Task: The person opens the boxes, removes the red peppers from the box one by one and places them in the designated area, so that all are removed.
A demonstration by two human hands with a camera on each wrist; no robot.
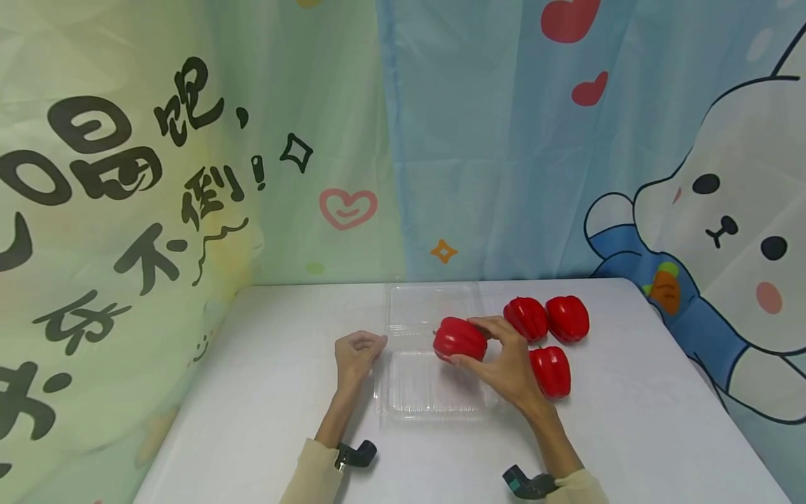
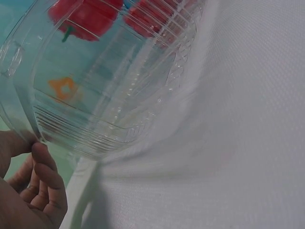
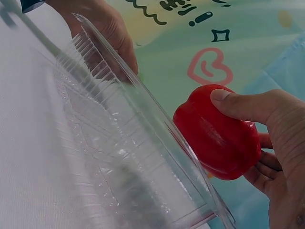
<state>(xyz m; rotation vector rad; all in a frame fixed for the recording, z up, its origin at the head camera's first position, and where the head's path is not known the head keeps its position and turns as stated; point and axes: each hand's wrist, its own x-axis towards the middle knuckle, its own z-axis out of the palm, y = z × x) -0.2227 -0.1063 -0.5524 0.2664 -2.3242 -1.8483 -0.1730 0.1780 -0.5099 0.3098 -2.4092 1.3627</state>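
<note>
A clear plastic clamshell box point(image 1: 409, 392) lies opened out on the white table, its lid point(image 1: 415, 301) toward the back. My left hand point(image 1: 359, 357) pinches the left rim of the box between thumb and fingers, as the left wrist view shows at the rim's corner point(image 2: 35, 136). Over the box my right hand point(image 1: 506, 364) grips a red bell pepper point(image 1: 460, 339), thumb on one side and fingers on the other. In the right wrist view that pepper point(image 3: 217, 133) is just above the box's edge, its stem end turned away from the palm.
Three more red bell peppers stand right of the box: two at the back, one point(image 1: 526, 318) beside another point(image 1: 568, 318), and a nearer one point(image 1: 551, 372) close to my right wrist. A printed curtain point(image 1: 453, 175) hangs behind the white table point(image 1: 655, 420).
</note>
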